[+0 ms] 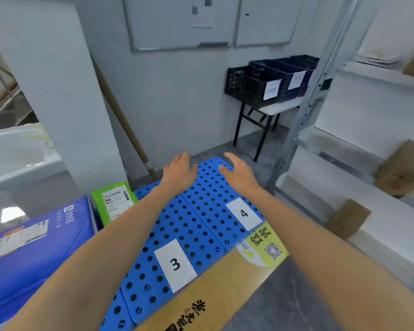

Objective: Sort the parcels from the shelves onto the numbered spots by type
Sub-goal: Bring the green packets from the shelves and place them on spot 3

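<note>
A blue perforated pallet (pixel 189 225) lies on the floor with white labels "3" (pixel 175 265) and "4" (pixel 244 213). My left hand (pixel 178 174) and my right hand (pixel 238 173) hover over its far end, both open and holding nothing. A blue soft parcel (pixel 34 247) and a green parcel (pixel 114 201) lie on the left part of the pallet. Brown cardboard parcels (pixel 402 168) (pixel 348 218) sit on the white shelves (pixel 380 225) at the right.
A flat cardboard sheet with printed text (pixel 225 283) lies along the pallet's near edge. Dark crates (pixel 268 82) stand on a small table at the back. A cardboard tube (pixel 124 120) leans on the wall. A metal shelf post (pixel 304 111) rises right of the pallet.
</note>
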